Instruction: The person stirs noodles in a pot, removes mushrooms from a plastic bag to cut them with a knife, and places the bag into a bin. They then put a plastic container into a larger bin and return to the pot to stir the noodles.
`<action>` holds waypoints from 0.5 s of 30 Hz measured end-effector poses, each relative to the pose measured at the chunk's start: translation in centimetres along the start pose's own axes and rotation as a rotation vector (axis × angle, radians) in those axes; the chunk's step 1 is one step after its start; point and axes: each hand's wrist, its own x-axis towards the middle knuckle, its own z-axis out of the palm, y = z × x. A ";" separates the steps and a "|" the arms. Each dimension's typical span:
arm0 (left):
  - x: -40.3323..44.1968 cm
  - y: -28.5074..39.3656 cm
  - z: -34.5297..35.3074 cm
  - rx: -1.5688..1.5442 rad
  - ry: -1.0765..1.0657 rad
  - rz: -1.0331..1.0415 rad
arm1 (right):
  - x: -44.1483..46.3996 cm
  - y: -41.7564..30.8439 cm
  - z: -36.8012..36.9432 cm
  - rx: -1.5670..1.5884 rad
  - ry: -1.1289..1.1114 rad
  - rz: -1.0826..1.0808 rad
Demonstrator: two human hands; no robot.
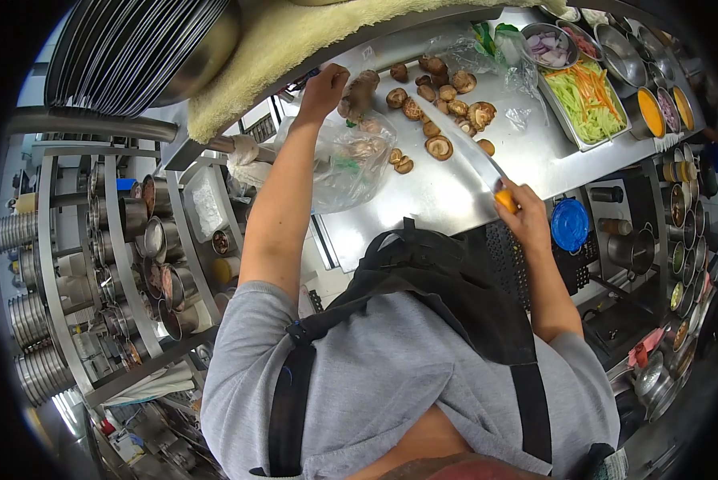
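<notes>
On steel counter (pixel 423 192), tray (pixel 608 140) of shredded vegetables (pixel 584 108), right grip (pixel 527 214) clamped on knife (pixel 472 152) (left grip (pixel 324 93) unclear)

The right hand (pixel 525 213) holds an orange-handled knife (pixel 472 155) beside brown mushrooms (pixel 481 115).
</notes>
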 end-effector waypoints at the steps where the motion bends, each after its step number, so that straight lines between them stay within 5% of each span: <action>1: -0.2 0.5 0.0 0.029 0.009 0.045 | 1.0 -0.8 0.2 -0.023 -0.006 -0.088; 4: -0.4 1.4 -0.4 0.041 0.038 0.168 | 3.8 -3.7 0.0 -0.053 -0.069 -0.144; 15: -1.0 5.4 -2.7 0.046 -0.010 0.126 | 7.6 -5.8 -1.6 -0.223 -0.155 -0.288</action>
